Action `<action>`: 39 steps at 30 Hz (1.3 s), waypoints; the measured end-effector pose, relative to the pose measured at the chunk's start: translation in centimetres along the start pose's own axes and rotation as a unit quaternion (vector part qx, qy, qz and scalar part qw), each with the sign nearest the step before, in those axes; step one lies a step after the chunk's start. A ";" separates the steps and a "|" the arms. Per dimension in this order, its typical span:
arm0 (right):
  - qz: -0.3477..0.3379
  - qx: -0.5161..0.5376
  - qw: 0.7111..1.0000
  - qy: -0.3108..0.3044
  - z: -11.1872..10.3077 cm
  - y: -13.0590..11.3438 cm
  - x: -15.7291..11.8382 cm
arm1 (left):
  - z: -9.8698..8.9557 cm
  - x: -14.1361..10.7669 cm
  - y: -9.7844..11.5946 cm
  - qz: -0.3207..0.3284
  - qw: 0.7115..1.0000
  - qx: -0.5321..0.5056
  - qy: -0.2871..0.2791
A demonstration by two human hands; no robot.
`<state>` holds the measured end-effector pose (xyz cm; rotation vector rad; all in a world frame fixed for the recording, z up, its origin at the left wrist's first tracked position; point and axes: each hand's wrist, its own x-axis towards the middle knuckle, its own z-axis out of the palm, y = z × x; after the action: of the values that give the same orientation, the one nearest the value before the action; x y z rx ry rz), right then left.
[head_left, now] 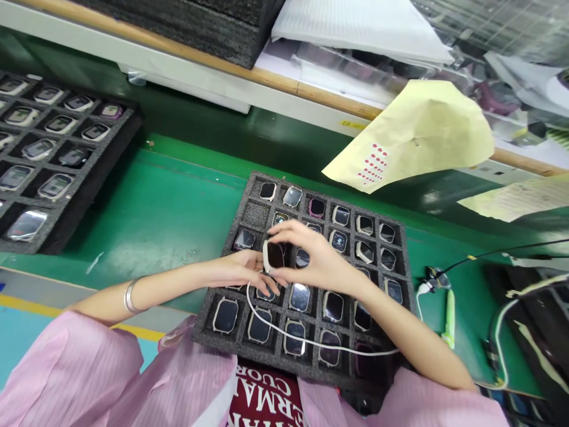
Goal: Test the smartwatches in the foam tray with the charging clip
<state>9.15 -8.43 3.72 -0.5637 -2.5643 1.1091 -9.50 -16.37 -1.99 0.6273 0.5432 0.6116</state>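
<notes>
My right hand [311, 252] pinches a smartwatch [274, 256] without a strap between thumb and fingers, its dark screen tilted up. Just left of the watch, my left hand [253, 274] is closed around the end of a white cable [306, 340]; the cable's tip is hidden behind the fingers and the watch. Both hands are above a dark foam tray [255, 214] whose compartments hold several similar watches, such as a purple-cased watch [316, 207] in the back row. The cable loops across the tray's front and passes under my right forearm.
Another foam tray [75, 204] of watches stands at the left on the green tabletop [178, 196]. Yellow paper [413, 136] hangs from the shelf edge above. At the right lie a light green pen-like object [450, 317] and more cables [502, 332]. Black foam blocks [213, 29] sit on the shelf.
</notes>
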 end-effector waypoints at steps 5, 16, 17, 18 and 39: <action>0.042 -0.115 0.993 0.009 2.5 -0.4 -2.9 | 0.4 0.1 -0.7 0.018 0.999 0.043 0.019; -0.012 -0.103 0.991 0.079 4.5 1.0 -3.3 | 1.0 0.3 -2.3 0.087 0.976 0.152 0.126; -0.019 -0.100 0.991 0.085 4.6 0.9 -3.3 | 1.0 0.3 -2.4 0.091 0.976 0.155 0.127; -0.026 -0.102 0.990 0.089 4.7 0.9 -3.3 | 1.0 0.2 -2.4 0.095 0.975 0.158 0.125; -0.018 -0.250 0.958 -0.140 5.3 -2.8 -9.8 | 1.3 -0.8 -0.8 0.119 0.971 0.136 0.154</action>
<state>14.98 -18.06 1.27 -0.4927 -3.1108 0.5453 -8.96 -17.87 -1.40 0.8704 0.8598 0.8785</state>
